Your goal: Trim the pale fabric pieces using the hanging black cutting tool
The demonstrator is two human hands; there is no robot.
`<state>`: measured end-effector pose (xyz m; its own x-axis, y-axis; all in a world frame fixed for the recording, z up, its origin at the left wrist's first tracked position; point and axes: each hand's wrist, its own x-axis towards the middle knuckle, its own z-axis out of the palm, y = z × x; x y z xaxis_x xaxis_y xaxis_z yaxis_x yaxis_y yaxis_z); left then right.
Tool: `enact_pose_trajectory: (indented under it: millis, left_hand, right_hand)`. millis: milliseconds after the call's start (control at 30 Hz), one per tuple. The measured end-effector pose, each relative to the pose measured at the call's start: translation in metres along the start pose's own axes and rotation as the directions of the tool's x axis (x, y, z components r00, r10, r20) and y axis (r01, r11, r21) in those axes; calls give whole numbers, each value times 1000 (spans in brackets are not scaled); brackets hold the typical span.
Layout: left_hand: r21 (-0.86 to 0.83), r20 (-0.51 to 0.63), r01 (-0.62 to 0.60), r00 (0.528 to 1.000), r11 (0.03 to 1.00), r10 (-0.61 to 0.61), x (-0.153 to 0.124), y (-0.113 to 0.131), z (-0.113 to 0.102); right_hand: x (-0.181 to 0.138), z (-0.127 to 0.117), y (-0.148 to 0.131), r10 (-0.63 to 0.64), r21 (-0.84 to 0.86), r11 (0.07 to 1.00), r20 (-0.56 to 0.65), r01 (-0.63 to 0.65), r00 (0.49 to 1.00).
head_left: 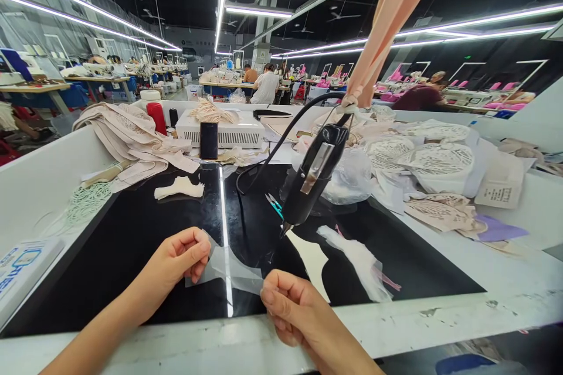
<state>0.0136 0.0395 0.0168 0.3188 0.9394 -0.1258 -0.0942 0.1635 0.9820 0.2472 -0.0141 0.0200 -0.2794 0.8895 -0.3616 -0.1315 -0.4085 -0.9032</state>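
Observation:
My left hand [178, 261] and my right hand [292, 307] pinch the two ends of a thin, clear, film-like piece [233, 272] held just above the black glossy table top [132, 246]. A black hand-held tool [312, 173] hangs from a peach strap [387, 17] right behind the piece, its metal tip pointing down towards it. Small teal-handled scissors [275, 205] lie next to the tool's tip. White cut fabric pieces [358, 258] lie to the right of my right hand.
A pile of beige fabric [132, 135], a white box-shaped machine [224, 129], a red bottle [155, 117] and a dark phone [209, 140] stand at the back. Lace garment pieces [435, 164] cover the right side. Other people sit at workstations far behind.

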Motion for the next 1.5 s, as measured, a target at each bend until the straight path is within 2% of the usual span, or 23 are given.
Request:
enact_pose_trajectory:
  millis: [200,367,567,967,1333,1500]
  left_hand:
    - [27,-8,-30,1000,999,30,-1,1,-1]
    - [88,-5,-54,998,995,55,-1,-1,-1]
    - [94,-29,-73,997,993,76,-2,0,0]
    - [122,-126,-143,979,982,158,-2,0,3]
    - [91,-137,-192,969,977,203,-4,0,3]
    - [41,-120,-192,973,981,195,-5,-1,4]
  right_hand:
    - [-2,-6,-5,-115,-114,988,-100,104,988]
    - [-6,1,-9,-212,-193,966,-196,175,957]
    - [-3,9,-5,-331,-243,933,-304,264,893]
    - [5,12,11,-504,-233,864,-415,446,758]
    - [3,14,16,-490,-166,866,-463,471,738]
    - [3,10,21,-509,-190,858,-438,477,741]
